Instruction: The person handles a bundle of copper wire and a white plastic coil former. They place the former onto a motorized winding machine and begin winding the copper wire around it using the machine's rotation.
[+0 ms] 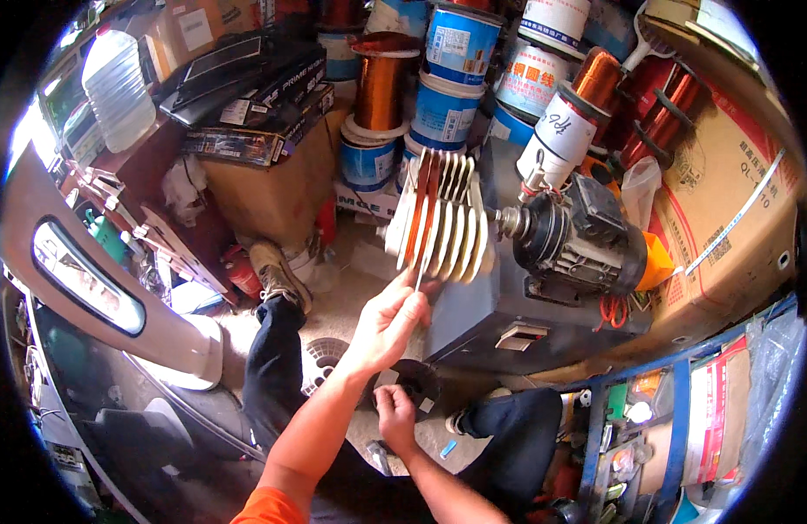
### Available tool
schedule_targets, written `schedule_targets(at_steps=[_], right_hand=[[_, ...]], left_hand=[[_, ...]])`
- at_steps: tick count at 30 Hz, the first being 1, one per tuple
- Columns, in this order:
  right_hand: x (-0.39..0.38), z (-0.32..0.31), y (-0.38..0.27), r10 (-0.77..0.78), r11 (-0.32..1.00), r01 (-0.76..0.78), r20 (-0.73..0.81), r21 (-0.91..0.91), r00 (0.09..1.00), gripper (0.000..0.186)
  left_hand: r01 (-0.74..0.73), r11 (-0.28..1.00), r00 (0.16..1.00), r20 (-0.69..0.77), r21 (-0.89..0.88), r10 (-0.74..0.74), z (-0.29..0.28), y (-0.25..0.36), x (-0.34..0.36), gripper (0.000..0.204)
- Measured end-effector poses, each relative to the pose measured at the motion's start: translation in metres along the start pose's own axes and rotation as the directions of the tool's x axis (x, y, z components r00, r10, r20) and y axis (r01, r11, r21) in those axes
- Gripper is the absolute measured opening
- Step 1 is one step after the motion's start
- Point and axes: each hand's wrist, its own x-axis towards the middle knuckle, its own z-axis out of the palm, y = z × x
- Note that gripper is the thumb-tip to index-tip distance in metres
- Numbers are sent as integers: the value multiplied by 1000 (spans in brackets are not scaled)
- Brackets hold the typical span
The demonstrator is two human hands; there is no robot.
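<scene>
My left hand (390,325) reaches up from an orange sleeve, with thumb and fingers pinched on a thin white strip (420,276). The strip points up at the lower edge of a cream coil-winding former (456,229) with several ridged discs. Reddish copper wire (418,223) lies in the former's left-hand grooves. My right hand (394,416) is lower, closed above a dark spool (419,381) on the floor; what its fingers hold, if anything, I cannot make out. A shaft joins the former to a black electric motor (587,236) on a grey metal cabinet (473,325).
Copper wire spools (386,87) and blue-and-white buckets (460,44) are stacked behind. A large cardboard box (726,192) stands at the right, above a blue-framed shelf (680,419) of small parts. Left are a beige curved panel (172,336) and a plastic jug (117,92).
</scene>
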Motion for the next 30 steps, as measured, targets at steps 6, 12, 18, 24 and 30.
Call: schedule_targets(at_steps=[6,12,18,24,30], right_hand=[[-3,-1,71,117,973,-105,46,-207,992,21],[-12,-6,116,237,897,-137,194,-421,952,22],[-34,-36,175,535,590,343,672,-731,512,39],[-13,-59,215,609,418,147,396,-896,687,27],[67,-49,30,88,994,-95,-112,-60,990,18]], left_hand=[[336,898,941,60,-284,-334,-5,-33,-4,36],[371,924,929,47,-96,-368,-2,19,13,39],[320,877,936,-23,-358,-351,5,30,19,34],[354,884,925,-23,-305,-378,6,0,4,31],[212,973,974,-58,-87,-217,-8,-6,3,31]])
